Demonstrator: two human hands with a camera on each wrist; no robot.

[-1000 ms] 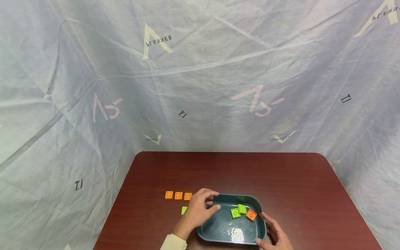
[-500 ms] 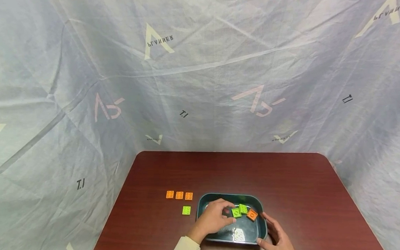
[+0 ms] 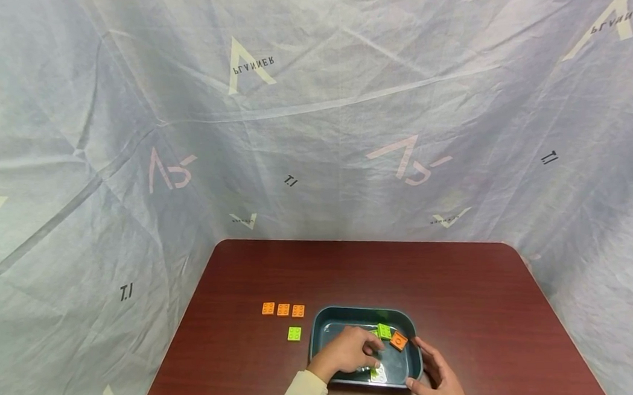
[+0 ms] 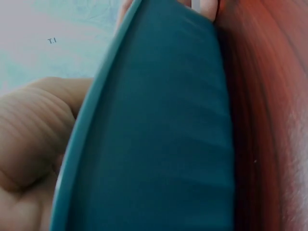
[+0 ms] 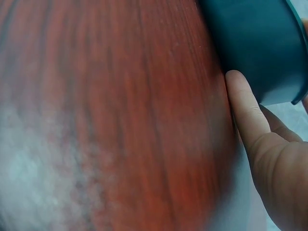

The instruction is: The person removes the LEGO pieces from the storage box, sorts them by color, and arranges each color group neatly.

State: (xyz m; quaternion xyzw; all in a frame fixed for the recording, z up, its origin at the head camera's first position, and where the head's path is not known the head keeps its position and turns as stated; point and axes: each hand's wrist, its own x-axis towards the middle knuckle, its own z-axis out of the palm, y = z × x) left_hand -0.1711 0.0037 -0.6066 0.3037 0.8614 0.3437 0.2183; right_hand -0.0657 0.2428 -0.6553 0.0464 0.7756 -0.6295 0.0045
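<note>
Grey printed fabric (image 3: 332, 100) hangs behind and to both sides of a red-brown table (image 3: 436, 287) in the head view. On the table's near part we find a dark teal tray (image 3: 332, 330); to its left lie a row of three orange bricks (image 3: 283, 309) and, nearer the person, a lone green brick (image 3: 294, 333). Inside the tray we distinguish an upper green brick (image 3: 384, 331), a partly hidden green brick (image 3: 374, 332) beside it, a tilted orange brick (image 3: 398, 341) near the right wall, and a glare-washed brick (image 3: 378, 375) by the near wall. We see the left hand (image 3: 350, 349) within the tray, fingers bent, thumb apart from them, just beside the glare-washed brick. The right hand (image 3: 440, 374) grips the near right corner, thumb at the rim, fingers along the outer wall.

From the left wrist, we observe the tray's outer wall across the middle, with the left hand beyond the rim; its fingertips are hidden, so we cannot tell from this side what they touch.

From the right wrist, we note one straight finger (image 5: 243, 96) of the right hand against the foot of the tray's wall, close to the tabletop.
</note>
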